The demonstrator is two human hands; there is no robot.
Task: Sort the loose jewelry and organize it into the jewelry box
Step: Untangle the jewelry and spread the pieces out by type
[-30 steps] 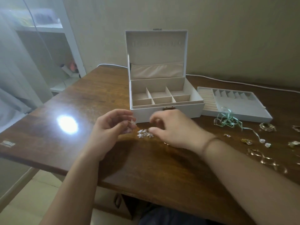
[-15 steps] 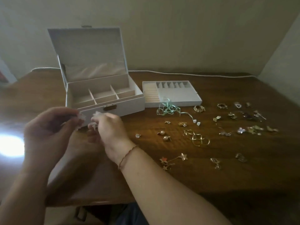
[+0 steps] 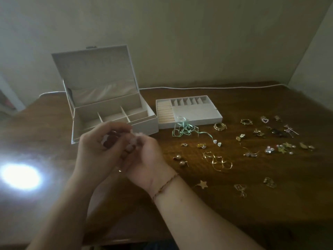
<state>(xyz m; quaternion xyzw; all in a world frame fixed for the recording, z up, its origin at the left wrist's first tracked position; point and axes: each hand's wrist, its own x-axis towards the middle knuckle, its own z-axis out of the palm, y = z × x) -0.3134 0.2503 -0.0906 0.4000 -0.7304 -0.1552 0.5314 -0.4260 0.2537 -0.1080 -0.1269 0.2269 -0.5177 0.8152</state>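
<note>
Jewelry box (image 3: 115,121): I found it lid-up, its visible compartments bare
Tray (image 3: 196,112): beside the box, ring rolls unfilled
Left hand (image 3: 98,150): curled, pinching a small pale piece (image 3: 105,140)
Right hand (image 3: 144,159): curled, touching the left; its hold blurred
Loose jewelry (image 3: 252,147): scattered right of both hands

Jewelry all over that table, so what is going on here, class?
A person is sorting jewelry. Both hands, left hand and right hand, are raised together in front of the open jewelry box, fingers curled round small pale pieces that are too blurred to name. The box compartments look empty. Its removable tray sits beside it, and most loose pieces, like the gold chain, lie on the table.
</note>
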